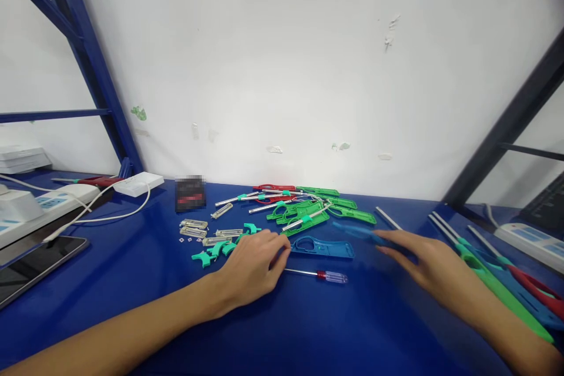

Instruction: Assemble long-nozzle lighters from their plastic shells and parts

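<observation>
Just past your one screwdriver: one blue plastic shell. Left hand curled, can't tell its grip; right hand pinching one blue piece.

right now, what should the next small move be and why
Probably to bring the blurred blue piece in the right hand over to the blue shell: their colours look alike, the shell lies on the table, and the left hand is at its left end.
</observation>
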Motion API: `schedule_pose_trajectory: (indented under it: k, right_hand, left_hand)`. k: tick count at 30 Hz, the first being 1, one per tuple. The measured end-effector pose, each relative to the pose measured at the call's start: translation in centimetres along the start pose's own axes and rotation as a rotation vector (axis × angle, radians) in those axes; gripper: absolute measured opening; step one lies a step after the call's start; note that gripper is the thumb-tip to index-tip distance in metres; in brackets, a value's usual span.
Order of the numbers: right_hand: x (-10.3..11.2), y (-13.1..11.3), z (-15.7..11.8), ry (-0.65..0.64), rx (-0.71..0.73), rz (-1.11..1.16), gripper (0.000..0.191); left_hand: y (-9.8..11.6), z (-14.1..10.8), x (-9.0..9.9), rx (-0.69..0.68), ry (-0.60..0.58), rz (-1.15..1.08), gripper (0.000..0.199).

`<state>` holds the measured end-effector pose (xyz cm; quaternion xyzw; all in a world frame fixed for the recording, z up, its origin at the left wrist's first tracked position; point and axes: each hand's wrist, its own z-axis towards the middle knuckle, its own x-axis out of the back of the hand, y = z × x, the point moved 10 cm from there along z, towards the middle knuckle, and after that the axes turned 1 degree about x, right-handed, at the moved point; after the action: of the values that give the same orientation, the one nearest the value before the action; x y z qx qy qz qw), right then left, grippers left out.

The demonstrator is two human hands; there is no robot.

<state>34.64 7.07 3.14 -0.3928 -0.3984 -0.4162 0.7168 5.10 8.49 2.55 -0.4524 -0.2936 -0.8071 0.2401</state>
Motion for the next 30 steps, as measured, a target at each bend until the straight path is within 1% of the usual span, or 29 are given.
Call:
schedule_pose_trajectory:
  k: [3, 5, 7, 9, 11, 14, 19, 22, 25, 27, 30]
  right_hand:
    - [0.5, -2.5, -2.9, 0.002, 0.056, 0.038, 0.038]
    - [0.7, -4.3, -4.8, 0.045, 0.137, 0.055, 0.035]
    - [0.1, -5.9, -6.3, 0.074, 0.219, 0.006, 0.034]
    - [-1.2, -7.1, -7.1, 0.072, 0.261, -0.059, 0.037]
    - [-2.7, -7.6, -7.0, 0.044, 0.240, -0.071, 0.041]
    - [-4.1, -7.8, -6.1, 0.049, 0.193, -0.043, 0.042]
    - [-4.6, -7.6, -5.4, 0.094, 0.166, 0.007, 0.045]
    - [-4.4, -7.0, -5.8, 0.126, 0.125, 0.048, 0.044]
    - [-4.4, -6.7, -6.2, 0.136, 0.103, 0.063, 0.040]
    - [-4.3, -6.6, -6.2, 0.144, 0.095, 0.065, 0.038]
    - [-4.0, -6.4, -6.1, 0.165, 0.074, 0.074, 0.036]
  left_hand:
    - [-0.7, 0.5, 0.9, 0.017, 0.059, 0.043, 0.022]
    - [-1.1, 0.8, 1.2, 0.023, 0.077, 0.069, 0.024]
    - [-1.3, 1.3, 1.2, 0.026, 0.084, 0.097, 0.026]
    - [-1.4, 1.8, 1.1, 0.029, 0.079, 0.129, 0.027]
    - [-1.4, 2.5, 0.9, 0.042, 0.068, 0.171, 0.027]
    - [-1.5, 3.5, 0.3, 0.067, 0.034, 0.252, 0.026]
    - [-1.8, 4.9, -1.1, 0.084, -0.038, 0.336, 0.024]
    - [-2.3, 5.2, -1.5, 0.081, -0.031, 0.318, 0.023]
    - [-2.8, 5.1, -0.5, 0.073, 0.054, 0.268, 0.023]
    - [-3.0, 4.7, 1.0, 0.066, 0.145, 0.216, 0.024]
    - [-3.3, 3.9, 3.8, 0.055, 0.296, 0.107, 0.025]
